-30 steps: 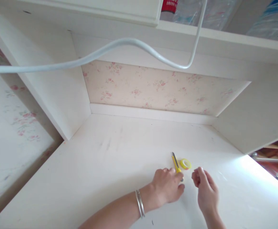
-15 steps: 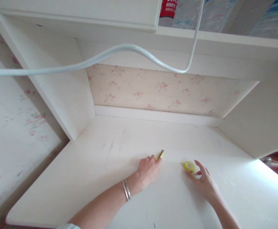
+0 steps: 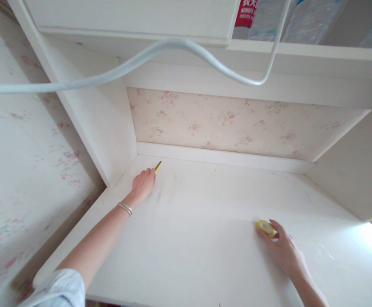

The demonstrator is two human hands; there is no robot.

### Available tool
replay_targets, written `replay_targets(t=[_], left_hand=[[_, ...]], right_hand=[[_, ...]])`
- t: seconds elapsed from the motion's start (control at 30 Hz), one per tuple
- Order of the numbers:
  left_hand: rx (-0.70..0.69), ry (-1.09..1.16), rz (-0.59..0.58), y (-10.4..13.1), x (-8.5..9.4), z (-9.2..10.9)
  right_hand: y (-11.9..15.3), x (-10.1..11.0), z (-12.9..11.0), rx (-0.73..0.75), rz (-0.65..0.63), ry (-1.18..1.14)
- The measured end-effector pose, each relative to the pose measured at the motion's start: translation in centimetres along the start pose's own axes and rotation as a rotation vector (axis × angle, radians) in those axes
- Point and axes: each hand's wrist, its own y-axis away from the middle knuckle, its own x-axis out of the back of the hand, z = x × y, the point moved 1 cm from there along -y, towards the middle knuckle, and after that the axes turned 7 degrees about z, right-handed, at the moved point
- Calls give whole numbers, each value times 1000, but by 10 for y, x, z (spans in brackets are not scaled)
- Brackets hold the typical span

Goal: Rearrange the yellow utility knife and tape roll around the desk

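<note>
Near the back left of the white desk (image 3: 201,256), my left hand (image 3: 143,185) is closed around a slim yellow utility knife (image 3: 158,166). Only the knife's dark-tipped end sticks out past my fingers, toward the back board; the rest is hidden in my grip. On the right side, my right hand (image 3: 283,251) holds a small roll of yellow tape (image 3: 265,228) between thumb and fingers, low over the desk top. The two hands are far apart.
A white cable (image 3: 179,44) hangs across the view above the desk. Overhead is a white cabinet (image 3: 131,19), with wrapped bottles (image 3: 313,19) on its open shelf. Side panels (image 3: 99,115) and a low back board (image 3: 220,154) bound the desk.
My left hand has carried the utility knife left and back, toward the desk's rear left corner. My right hand stays at the tape roll. The view has shifted slightly.
</note>
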Motion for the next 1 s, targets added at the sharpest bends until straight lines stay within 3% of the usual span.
replay_targets(t=[0.27,0.4,0.47,0.57,0.7,0.8,0.9,1.0], left_hand=[[29,13,-64,-8,-20,-29],[25,28,-23,-4,-21,-33],[-3,91,26,4,-15,-27],[-105,283,54,27,0,-5],[-253,546,-60,73,20,36],[-290,602,-139,98,28,55],[-197,534,-190,107,27,56],[-122,430,-225,104,24,50]], right_hand=[[7,4,-10,42,26,1],[6,-2,-24,52,2,-36],[11,-8,-45,99,-15,-82],[26,-22,-97,216,-94,-185],[55,-43,-182,400,-237,-324],[74,-55,-234,551,-258,-403],[86,-65,-263,666,-242,-404],[92,-73,-273,702,-220,-378]])
